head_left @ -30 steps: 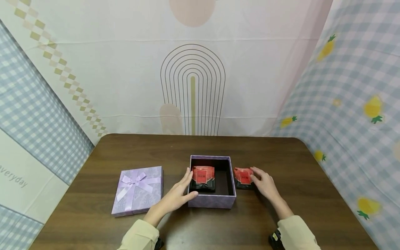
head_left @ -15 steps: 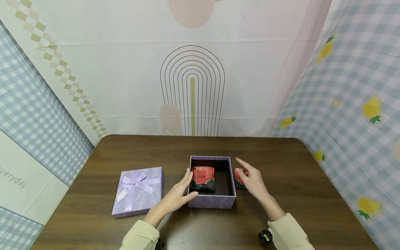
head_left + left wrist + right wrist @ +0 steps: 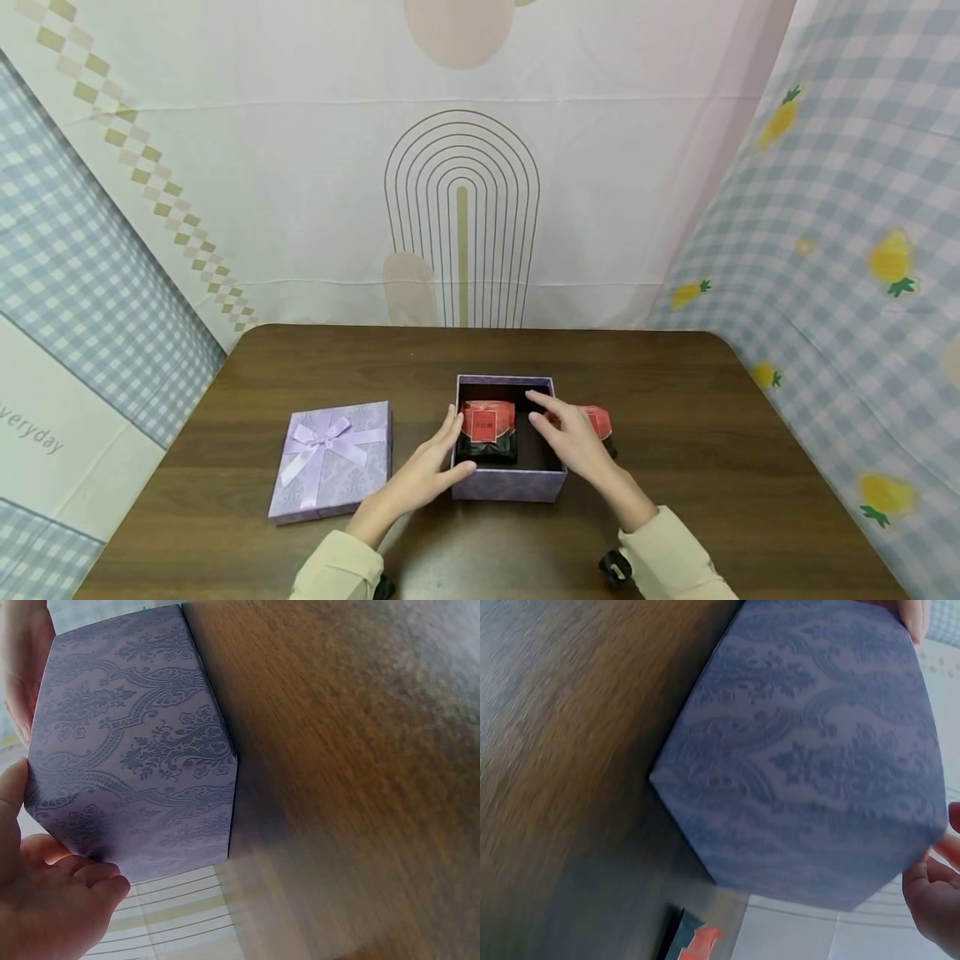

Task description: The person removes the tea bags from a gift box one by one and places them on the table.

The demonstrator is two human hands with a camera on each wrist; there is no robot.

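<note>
A purple patterned box [image 3: 506,485] stands uncovered on the table, its dark inside showing. In its left half lies a red-and-black packet [image 3: 487,429]. My left hand [image 3: 420,475] rests against the box's left wall, fingers straight, thumb at the near left corner. My right hand [image 3: 573,437] reaches over the right wall, fingertips above the inside; I see nothing held in it. A second red-and-black packet [image 3: 600,421] lies on the table right of the box, partly hidden behind that hand. In the right wrist view, this packet [image 3: 699,943] shows at the bottom edge.
The purple lid [image 3: 330,458] with a ribbon bow lies left of the box. Everything stands on a brown wooden table [image 3: 352,358]. A printed cloth [image 3: 315,208] hangs behind the table, with checked cloth at both sides.
My right hand has left the packet on the table and moved left, over the box's right wall. My left hand and the box have stayed in place.
</note>
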